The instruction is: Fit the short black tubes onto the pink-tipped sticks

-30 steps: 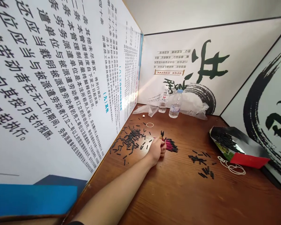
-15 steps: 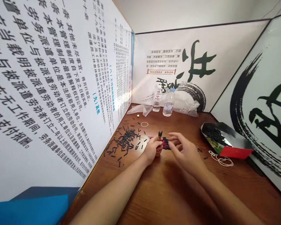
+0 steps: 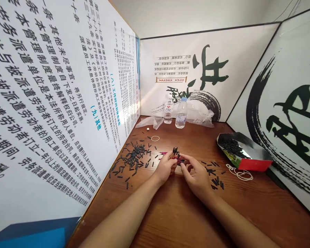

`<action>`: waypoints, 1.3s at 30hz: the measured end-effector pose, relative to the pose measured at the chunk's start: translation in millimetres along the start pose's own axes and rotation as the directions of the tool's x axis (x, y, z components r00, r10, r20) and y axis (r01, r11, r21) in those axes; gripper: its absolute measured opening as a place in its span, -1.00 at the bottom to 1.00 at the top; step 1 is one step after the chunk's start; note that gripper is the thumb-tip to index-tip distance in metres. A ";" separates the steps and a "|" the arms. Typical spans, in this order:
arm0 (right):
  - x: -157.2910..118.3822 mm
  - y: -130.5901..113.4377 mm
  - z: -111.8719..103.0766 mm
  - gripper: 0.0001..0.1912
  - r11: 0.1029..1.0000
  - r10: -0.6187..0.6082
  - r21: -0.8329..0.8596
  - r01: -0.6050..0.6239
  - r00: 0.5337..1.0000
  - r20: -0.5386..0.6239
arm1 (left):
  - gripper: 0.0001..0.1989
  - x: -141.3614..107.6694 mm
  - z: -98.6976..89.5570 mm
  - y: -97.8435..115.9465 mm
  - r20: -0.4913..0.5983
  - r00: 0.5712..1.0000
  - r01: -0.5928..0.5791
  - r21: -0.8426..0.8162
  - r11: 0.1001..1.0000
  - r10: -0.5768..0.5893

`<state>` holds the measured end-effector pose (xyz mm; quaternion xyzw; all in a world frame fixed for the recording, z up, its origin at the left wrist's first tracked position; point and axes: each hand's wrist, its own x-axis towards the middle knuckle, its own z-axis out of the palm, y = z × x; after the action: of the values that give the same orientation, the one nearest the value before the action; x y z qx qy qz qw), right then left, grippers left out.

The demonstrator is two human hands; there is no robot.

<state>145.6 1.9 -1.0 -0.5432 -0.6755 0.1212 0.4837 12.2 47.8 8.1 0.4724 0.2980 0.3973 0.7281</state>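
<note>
We Held Slender Black-Tipped Sticks

Our left hand was clamped around them, over the brown wooden table. Our right hand was just beside; whether its fingers gripped anything, we couldn't tell.

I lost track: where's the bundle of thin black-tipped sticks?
Central in the head view, the bundle of thin black-tipped sticks is in the left hand, beside the right hand.
</note>
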 end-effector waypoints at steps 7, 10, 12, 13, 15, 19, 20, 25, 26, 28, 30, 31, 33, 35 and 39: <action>-0.3 6.3 0.7 -0.76 0.995 0.056 0.083 -0.055 0.998 -0.002 | -0.76 2.4 0.7 -1.9 -0.037 0.998 0.045 0.028 0.999 -0.043; -0.1 5.9 0.5 -0.83 0.993 0.057 0.100 -0.056 0.998 -0.011 | -0.80 3.9 0.7 -3.3 -0.058 0.997 0.049 0.038 0.998 -0.046; -0.2 4.9 0.2 -0.86 0.993 0.052 0.103 -0.050 0.999 -0.015 | -0.81 4.3 0.6 -4.2 -0.062 0.997 0.046 0.042 0.998 -0.044; -0.3 4.4 0.1 -0.87 0.993 0.049 0.104 -0.048 0.999 -0.016 | -0.80 4.2 0.7 -4.5 -0.063 0.997 0.041 0.044 0.998 -0.038; -0.6 4.0 -0.1 -0.87 0.994 0.044 0.103 -0.042 0.999 -0.015 | -0.79 3.6 1.3 -4.6 -0.059 0.998 0.026 0.049 0.998 -0.023; -1.4 4.4 -0.3 -0.88 0.993 0.032 0.110 -0.030 0.999 -0.018 | -0.78 1.6 3.9 -2.2 -0.014 1.000 0.023 0.049 0.999 -0.022; -1.4 4.5 -0.4 -0.88 0.993 0.030 0.115 -0.028 0.999 -0.018 | -0.79 1.1 4.7 -1.1 -0.005 1.000 0.025 0.046 0.999 -0.025; -0.3 4.7 -0.2 -0.87 0.989 0.039 0.143 -0.037 0.999 -0.011 | -0.83 0.4 6.2 1.6 -0.004 1.000 0.012 0.051 0.999 -0.012; 0.0 4.8 -0.1 -0.87 0.988 0.041 0.147 -0.039 0.999 -0.010 | -0.82 0.6 5.8 1.0 -0.009 1.000 0.012 0.050 0.999 -0.011; 0.4 5.0 -0.1 -0.86 0.987 0.050 0.152 -0.048 0.999 -0.013 | -0.81 1.1 4.5 -0.9 -0.020 1.000 0.016 0.046 0.999 -0.015; 0.3 5.0 -0.1 -0.85 0.986 0.061 0.159 -0.058 0.998 -0.017 | -0.80 1.6 3.3 -3.3 -0.027 0.999 0.019 0.048 0.999 -0.017; 0.2 4.9 -0.1 -0.85 0.985 0.066 0.163 -0.062 0.998 -0.017 | -0.81 1.8 2.9 -4.2 -0.028 0.999 0.017 0.052 0.999 -0.016; 0.1 4.6 0.0 -0.85 0.983 0.065 0.172 -0.062 0.998 -0.011 | -0.82 2.1 2.7 -5.3 -0.026 1.000 0.011 0.063 0.998 -0.010; 0.3 4.6 0.4 -0.85 0.982 0.061 0.180 -0.059 0.998 -0.006 | -0.83 2.0 3.1 -5.1 -0.021 1.000 0.009 0.073 0.997 -0.007; 0.9 6.3 1.3 -0.79 0.983 0.052 0.179 -0.047 0.998 -0.025 | -0.83 1.7 4.1 -3.1 -0.007 1.000 0.015 0.082 0.997 -0.015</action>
<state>148.6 5.5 -5.5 -0.5160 -0.6411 0.1850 0.5372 17.4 46.6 6.6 0.4983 0.3200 0.3809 0.7101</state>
